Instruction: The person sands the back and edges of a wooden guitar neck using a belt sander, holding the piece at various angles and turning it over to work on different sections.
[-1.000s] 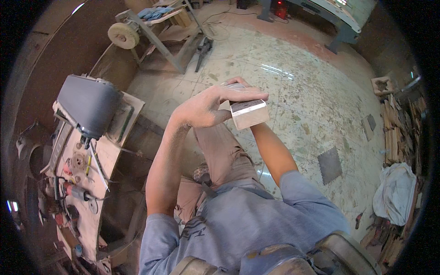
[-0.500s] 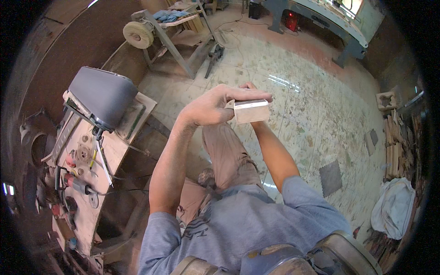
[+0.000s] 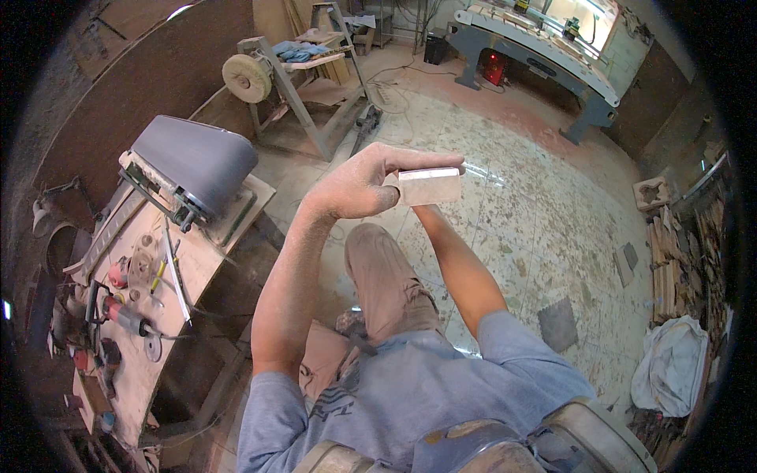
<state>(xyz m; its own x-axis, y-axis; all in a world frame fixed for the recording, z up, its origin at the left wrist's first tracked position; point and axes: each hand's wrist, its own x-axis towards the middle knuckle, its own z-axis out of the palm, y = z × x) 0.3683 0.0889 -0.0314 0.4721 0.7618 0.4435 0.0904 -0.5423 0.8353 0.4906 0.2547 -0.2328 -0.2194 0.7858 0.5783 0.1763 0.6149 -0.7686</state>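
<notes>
In front of my chest I hold up a pale rectangular block (image 3: 430,189) with a shiny upper edge. My left hand (image 3: 355,183), coated in dust, grips it from the left. Its fingers reach along the block's top, and the thumb presses at the left end. My right forearm (image 3: 460,256) rises to just behind the block. The right hand itself is hidden by the block and the left hand, so its fingers do not show.
On the left, a workbench (image 3: 134,422) carries a grey belt sander (image 3: 197,162) and a red power tool (image 3: 122,315). Farther off are a buffing wheel (image 3: 247,77) on a wooden stand and a large machine table (image 3: 536,59). Stacked wood (image 3: 670,268) and a white sack (image 3: 669,366) line the right.
The view has shifted, showing more of the far machine table. The block tilts slightly differently in my grip, and the right fingers that showed behind it are now hidden.
</notes>
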